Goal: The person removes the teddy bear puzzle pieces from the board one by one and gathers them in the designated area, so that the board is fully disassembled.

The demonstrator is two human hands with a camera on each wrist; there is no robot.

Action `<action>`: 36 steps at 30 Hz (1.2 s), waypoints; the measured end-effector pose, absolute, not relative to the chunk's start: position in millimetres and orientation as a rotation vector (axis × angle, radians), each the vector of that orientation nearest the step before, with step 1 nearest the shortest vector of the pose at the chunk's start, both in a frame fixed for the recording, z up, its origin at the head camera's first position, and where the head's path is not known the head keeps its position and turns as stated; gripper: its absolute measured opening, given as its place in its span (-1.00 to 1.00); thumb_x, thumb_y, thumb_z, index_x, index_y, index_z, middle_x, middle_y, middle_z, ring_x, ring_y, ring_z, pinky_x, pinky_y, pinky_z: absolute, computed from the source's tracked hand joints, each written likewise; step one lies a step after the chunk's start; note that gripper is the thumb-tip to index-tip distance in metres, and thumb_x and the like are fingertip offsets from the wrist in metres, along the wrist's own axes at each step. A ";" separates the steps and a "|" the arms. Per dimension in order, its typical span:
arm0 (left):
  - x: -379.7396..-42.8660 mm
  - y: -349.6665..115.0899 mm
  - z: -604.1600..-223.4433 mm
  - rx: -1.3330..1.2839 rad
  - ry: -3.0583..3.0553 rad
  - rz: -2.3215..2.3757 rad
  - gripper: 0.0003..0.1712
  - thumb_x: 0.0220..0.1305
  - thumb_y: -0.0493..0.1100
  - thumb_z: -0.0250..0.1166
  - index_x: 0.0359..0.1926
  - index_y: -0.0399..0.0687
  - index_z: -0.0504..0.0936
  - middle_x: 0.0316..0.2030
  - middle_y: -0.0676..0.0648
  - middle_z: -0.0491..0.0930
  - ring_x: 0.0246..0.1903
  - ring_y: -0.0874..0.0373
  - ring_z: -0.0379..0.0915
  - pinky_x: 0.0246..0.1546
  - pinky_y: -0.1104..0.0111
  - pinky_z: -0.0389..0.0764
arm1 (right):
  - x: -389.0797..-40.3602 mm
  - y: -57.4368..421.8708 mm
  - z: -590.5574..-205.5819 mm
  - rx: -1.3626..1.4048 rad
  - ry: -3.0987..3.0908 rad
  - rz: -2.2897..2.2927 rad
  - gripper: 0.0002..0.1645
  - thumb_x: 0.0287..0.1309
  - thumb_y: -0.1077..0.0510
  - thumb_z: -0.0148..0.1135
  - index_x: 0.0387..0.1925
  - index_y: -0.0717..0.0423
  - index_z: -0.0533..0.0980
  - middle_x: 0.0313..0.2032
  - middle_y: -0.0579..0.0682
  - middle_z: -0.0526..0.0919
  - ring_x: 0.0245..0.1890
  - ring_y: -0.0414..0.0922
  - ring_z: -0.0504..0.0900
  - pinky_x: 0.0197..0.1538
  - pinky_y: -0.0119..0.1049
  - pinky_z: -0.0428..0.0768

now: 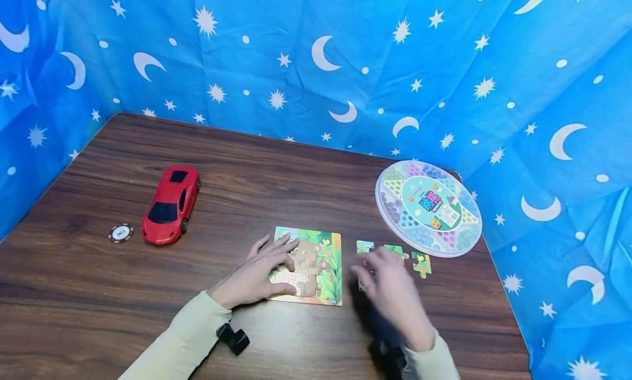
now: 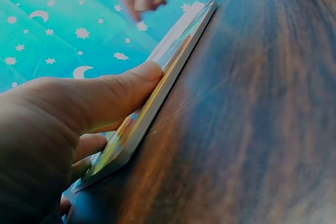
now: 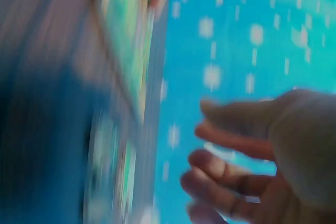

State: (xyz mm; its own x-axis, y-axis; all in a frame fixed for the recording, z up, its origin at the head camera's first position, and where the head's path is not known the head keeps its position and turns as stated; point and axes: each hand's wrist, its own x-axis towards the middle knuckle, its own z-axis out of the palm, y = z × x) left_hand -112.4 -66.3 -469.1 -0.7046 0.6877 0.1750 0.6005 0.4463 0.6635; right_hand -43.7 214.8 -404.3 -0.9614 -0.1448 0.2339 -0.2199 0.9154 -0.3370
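A jigsaw puzzle (image 1: 329, 265) with a bear picture and a coloured border lies flat on the table. My left hand (image 1: 257, 273) rests across its left part, fingers spread; in the left wrist view the thumb (image 2: 128, 85) presses near the board's edge. Just right of the puzzle, my right hand (image 1: 390, 287) hovers above loose pieces, its fingers loosely bent with nothing between them in the right wrist view. Around it lie a green-and-white piece (image 1: 365, 246), a green-and-brown piece (image 1: 393, 249) and a green-and-orange piece (image 1: 421, 262). Another piece beneath is mostly hidden by the right hand.
A round Chinese checkers box (image 1: 390, 215) with a clear lid sits at the right, behind the loose pieces. To the left stand a red toy car (image 1: 170, 204) and a poker chip (image 1: 120, 233). A blue curtain (image 1: 276, 56) with moons and stars hangs behind the table (image 1: 247, 177).
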 end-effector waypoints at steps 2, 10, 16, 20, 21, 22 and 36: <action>-112.6 -67.3 -469.4 1.151 2.571 1.105 -0.62 0.05 0.18 0.44 -0.21 0.16 0.56 0.42 -0.04 0.22 0.46 0.04 -0.06 0.41 -0.06 -0.26 | -44.9 190.4 -407.1 0.499 -2.898 0.539 -0.55 0.13 0.00 0.39 0.03 0.09 0.63 -0.28 -0.10 0.49 -0.34 -0.18 0.44 -0.32 -0.26 0.50; -110.8 -68.1 -472.3 1.180 2.542 1.126 -0.59 0.03 0.20 0.44 -0.21 0.13 0.54 0.42 -0.07 0.22 0.45 -0.03 -0.04 0.40 -0.11 -0.26 | -48.7 144.0 -427.8 0.719 -2.942 0.401 -0.58 0.10 -0.11 0.39 -0.04 -0.04 0.66 -0.33 -0.13 0.44 -0.33 -0.16 0.43 -0.41 -0.30 0.41; -110.9 -68.8 -470.6 1.164 2.548 1.108 -0.61 0.06 0.20 0.43 -0.23 0.15 0.52 0.43 -0.05 0.21 0.45 0.00 -0.05 0.40 -0.09 -0.26 | -52.0 143.9 -428.7 0.703 -2.940 0.448 -0.63 0.05 -0.08 0.44 -0.14 -0.01 0.67 -0.36 -0.16 0.45 -0.35 -0.15 0.45 -0.44 -0.30 0.45; -111.8 -68.1 -470.1 1.140 2.563 1.089 -0.61 0.07 0.24 0.41 -0.24 0.18 0.51 0.43 -0.03 0.19 0.46 0.04 -0.08 0.41 -0.05 -0.28 | -54.2 144.8 -426.1 0.731 -2.946 0.470 -0.61 0.06 -0.08 0.42 -0.09 -0.04 0.67 -0.34 -0.17 0.46 -0.37 -0.19 0.43 -0.45 -0.31 0.46; -112.0 -67.9 -470.4 1.139 2.568 1.087 -0.60 0.07 0.25 0.41 -0.24 0.19 0.51 0.43 -0.03 0.19 0.46 0.04 -0.09 0.41 -0.04 -0.28 | -54.5 144.8 -425.3 0.735 -2.952 0.470 -0.61 0.06 -0.08 0.42 -0.07 -0.05 0.67 -0.34 -0.17 0.46 -0.37 -0.20 0.43 -0.46 -0.32 0.45; -112.0 -67.7 -470.8 1.139 2.573 1.083 -0.60 0.07 0.26 0.41 -0.24 0.19 0.50 0.43 -0.02 0.19 0.47 0.03 -0.10 0.41 -0.04 -0.28 | -54.4 144.8 -424.4 0.740 -2.956 0.464 -0.62 0.07 -0.08 0.42 -0.07 -0.05 0.68 -0.33 -0.17 0.47 -0.38 -0.21 0.42 -0.46 -0.34 0.46; -111.5 -70.3 -471.0 1.175 2.550 1.135 -0.65 0.07 0.17 0.42 -0.25 0.19 0.50 0.47 -0.11 0.10 0.48 -0.07 -0.17 0.40 -0.07 -0.25 | -56.6 146.0 -420.8 0.829 -2.950 0.418 -0.66 0.11 -0.05 0.40 -0.09 -0.04 0.70 -0.31 -0.16 0.45 -0.37 -0.23 0.39 -0.46 -0.39 0.44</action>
